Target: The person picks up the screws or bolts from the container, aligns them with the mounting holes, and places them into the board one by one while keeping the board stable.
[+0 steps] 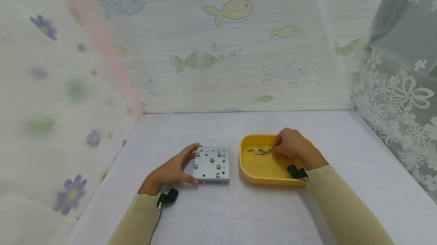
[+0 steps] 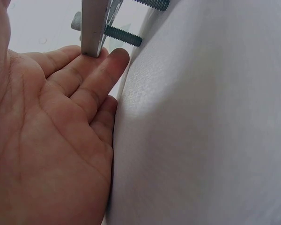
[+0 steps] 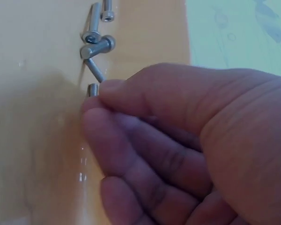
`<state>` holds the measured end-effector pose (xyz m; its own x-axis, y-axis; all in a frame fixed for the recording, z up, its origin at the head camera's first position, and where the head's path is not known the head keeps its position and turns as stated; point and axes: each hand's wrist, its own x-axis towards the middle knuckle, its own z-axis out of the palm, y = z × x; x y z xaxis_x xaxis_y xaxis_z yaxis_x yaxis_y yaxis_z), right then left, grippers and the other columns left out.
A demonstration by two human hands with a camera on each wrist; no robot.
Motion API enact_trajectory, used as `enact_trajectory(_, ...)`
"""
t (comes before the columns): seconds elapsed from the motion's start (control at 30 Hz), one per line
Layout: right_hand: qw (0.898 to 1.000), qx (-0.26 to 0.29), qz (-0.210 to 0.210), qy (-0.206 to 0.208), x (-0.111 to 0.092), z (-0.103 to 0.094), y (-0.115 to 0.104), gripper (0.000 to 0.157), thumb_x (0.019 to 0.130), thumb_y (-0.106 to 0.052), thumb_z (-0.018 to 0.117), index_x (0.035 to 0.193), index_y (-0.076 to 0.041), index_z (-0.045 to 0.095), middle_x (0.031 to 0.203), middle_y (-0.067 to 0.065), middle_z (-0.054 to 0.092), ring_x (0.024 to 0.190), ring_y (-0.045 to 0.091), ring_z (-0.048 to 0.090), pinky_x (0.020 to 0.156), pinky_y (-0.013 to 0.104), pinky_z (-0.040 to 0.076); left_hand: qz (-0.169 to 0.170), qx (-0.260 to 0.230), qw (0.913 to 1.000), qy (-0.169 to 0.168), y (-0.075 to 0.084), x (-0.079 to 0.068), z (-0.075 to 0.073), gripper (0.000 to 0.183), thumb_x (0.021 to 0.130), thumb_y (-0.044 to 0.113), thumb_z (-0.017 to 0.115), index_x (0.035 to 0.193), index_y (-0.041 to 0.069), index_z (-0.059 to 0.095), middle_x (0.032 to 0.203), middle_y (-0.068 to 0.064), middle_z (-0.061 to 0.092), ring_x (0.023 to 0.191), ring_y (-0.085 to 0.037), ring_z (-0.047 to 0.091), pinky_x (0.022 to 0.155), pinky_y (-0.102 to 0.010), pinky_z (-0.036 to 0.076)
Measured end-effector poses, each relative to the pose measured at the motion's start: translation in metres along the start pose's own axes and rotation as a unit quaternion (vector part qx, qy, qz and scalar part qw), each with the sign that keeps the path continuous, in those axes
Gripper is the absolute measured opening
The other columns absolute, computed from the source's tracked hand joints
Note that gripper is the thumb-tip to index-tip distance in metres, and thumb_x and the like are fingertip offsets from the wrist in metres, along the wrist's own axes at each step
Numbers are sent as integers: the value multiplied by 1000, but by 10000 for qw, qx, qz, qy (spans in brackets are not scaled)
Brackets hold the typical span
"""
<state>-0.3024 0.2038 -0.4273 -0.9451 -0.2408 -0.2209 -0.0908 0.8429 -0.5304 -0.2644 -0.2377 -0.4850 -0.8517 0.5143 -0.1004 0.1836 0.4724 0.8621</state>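
A square silver metal plate (image 1: 206,168) stands slightly raised over the white tabletop, with several socket-head screws set in its holes. My left hand (image 1: 170,170) holds it by its left side, thumb at the near corner and fingers at the far one. In the left wrist view, threaded screw shanks (image 2: 124,36) stick out below the plate, close to my fingertips. My right hand (image 1: 293,145) reaches into a yellow tray (image 1: 263,168), thumb and index finger pinching a screw (image 3: 93,89); most of that screw is hidden by the fingers.
Several loose socket-head screws (image 1: 260,153) lie in the tray beside my right fingertips. The tray's raised rim runs under my right wrist. A fish-patterned cloth (image 1: 194,85) hangs behind the white table (image 1: 218,211), with more curtains at both sides.
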Motion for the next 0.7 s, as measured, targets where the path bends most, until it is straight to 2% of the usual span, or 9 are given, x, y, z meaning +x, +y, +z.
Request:
enact_trajectory(0.23, 9992, 378, -114, 112, -1, -4, -3, 8, 89, -20, 80, 92, -14, 80, 94, 3, 72, 79, 20, 60, 69, 29, 50, 42, 29, 10000, 32, 2, 0, 0, 129, 63, 31, 100, 165, 28, 21, 162, 6, 41, 152, -22, 36, 126, -62, 6)
enact_trajectory(0.47, 9978, 564, -286, 217, -5, -7, -9, 9, 88, -21, 82, 95, -15, 81, 105, 5, 75, 88, 20, 62, 77, 29, 54, 61, 21, 10000, 65, 2, 0, 1, 130, 63, 30, 101, 165, 28, 21, 165, 10, 36, 152, -22, 37, 127, -61, 8)
enact_trajectory(0.7, 9963, 718, -473, 79, -7, -9, -13, 11, 92, -20, 78, 100, -13, 80, 101, 4, 76, 85, 18, 63, 76, 30, 53, 51, -36, 10000, 63, 0, -1, 1, 130, 62, 29, 101, 165, 27, 21, 165, 8, 36, 152, -22, 37, 127, -62, 6)
